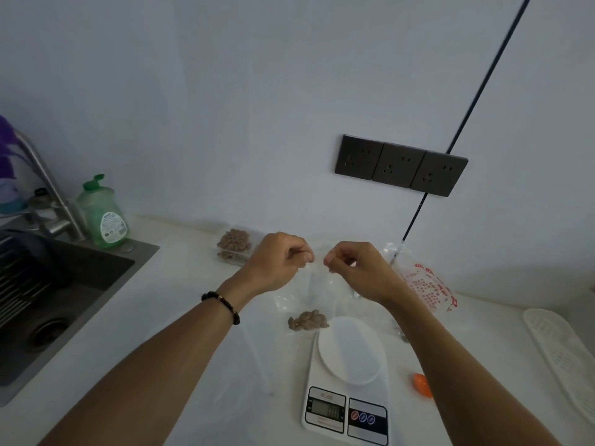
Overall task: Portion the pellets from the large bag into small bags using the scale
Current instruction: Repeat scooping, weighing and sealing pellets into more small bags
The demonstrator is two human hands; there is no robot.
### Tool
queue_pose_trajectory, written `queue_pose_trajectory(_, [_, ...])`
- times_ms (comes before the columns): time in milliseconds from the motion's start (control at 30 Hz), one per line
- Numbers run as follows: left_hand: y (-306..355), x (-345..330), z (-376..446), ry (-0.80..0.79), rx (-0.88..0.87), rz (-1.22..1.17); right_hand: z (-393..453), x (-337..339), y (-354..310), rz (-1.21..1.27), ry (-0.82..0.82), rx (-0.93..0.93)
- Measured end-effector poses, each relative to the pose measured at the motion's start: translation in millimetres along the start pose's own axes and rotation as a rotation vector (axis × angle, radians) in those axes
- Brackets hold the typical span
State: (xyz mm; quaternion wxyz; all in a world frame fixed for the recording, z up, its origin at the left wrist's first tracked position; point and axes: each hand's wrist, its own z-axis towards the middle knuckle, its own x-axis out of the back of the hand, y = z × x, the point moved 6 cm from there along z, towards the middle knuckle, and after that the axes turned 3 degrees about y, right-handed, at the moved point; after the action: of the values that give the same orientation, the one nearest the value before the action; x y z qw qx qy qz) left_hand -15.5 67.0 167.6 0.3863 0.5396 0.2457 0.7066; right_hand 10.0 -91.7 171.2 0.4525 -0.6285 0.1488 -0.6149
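Observation:
A small clear bag [317,291] hangs above the counter with a clump of brown pellets [308,320] in its bottom. My left hand [277,262] and my right hand [357,272] both pinch its top edge, close together. Just below and to the right sits the white kitchen scale [349,378], its round platter bare. Behind my left hand stand small filled bags of pellets [234,244]. A large clear bag with red print [431,289] lies behind my right forearm. More clear plastic [244,365] lies flat left of the scale.
A dark sink [54,297] with a steel tap [48,188] and a green dish-soap bottle [103,214] is at the left. A small orange object [421,384] lies right of the scale. A white perforated mat [563,355] is at the far right. Wall sockets [401,165] sit above.

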Motion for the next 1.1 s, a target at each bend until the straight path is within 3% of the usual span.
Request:
queue_pose_trajectory(133, [-25, 10, 3, -0.018, 0.138, -0.128, 16, -13, 1, 0.036, 0.049, -0.007])
queue_pose_trajectory(267, [-41, 33, 9, 0.03, 0.132, -0.112, 41, -23, 6, 0.2, 0.095, -0.088])
queue_pose_trajectory(367, [-55, 46, 21, 0.092, 0.165, -0.153, 56, -45, 15, 0.349, -0.003, -0.179])
queue_pose_trajectory(600, [-125, 81, 44, 0.333, 0.374, -0.278, 83, -94, 57, 0.335, -0.173, -0.363])
queue_pose_trajectory(733, [-175, 91, 54, 0.449, 0.492, -0.189, 122, -104, 70, 0.394, -0.027, -0.492])
queue_pose_trajectory(867, [-209, 94, 63, 0.475, 0.494, 0.116, 165, -107, 77, 0.284, 0.139, -0.521])
queue_pose_trajectory(967, [-226, 91, 70, 0.506, 0.506, 0.184, 185, -116, 84, 0.236, 0.292, -0.533])
queue_pose_trajectory(1100, [-256, 80, 73, 0.577, 0.57, 0.167, 187, -147, 88, 0.112, 0.267, -0.405])
